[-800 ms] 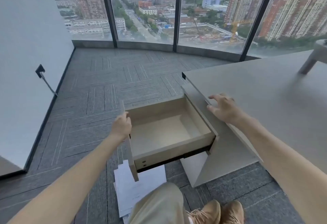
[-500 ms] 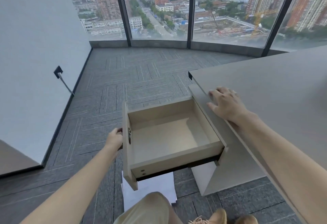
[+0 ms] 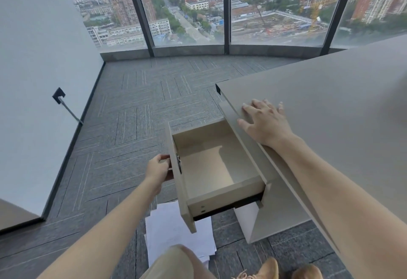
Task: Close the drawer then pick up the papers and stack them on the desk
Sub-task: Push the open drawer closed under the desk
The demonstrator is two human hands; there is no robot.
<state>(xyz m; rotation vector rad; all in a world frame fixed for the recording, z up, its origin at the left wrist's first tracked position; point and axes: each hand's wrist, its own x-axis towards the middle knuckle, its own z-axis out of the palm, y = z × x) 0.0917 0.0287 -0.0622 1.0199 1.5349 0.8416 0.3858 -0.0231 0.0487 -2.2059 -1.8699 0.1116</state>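
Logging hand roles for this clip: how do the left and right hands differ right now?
The left hand is curled around the outer face of the open drawer's front panel; the right hand lies flat, fingers spread, on the desk. The left sits low beside the drawer; the right rests higher, on the desk edge above it. Both are bare, and neither touches the papers on the floor.

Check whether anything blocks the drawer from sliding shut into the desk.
Nothing visible does. The drawer is empty inside, and the left hand is on the outside of its front panel. The right hand rests flat on the desk top, above the drawer's path. The papers lie on the floor below.
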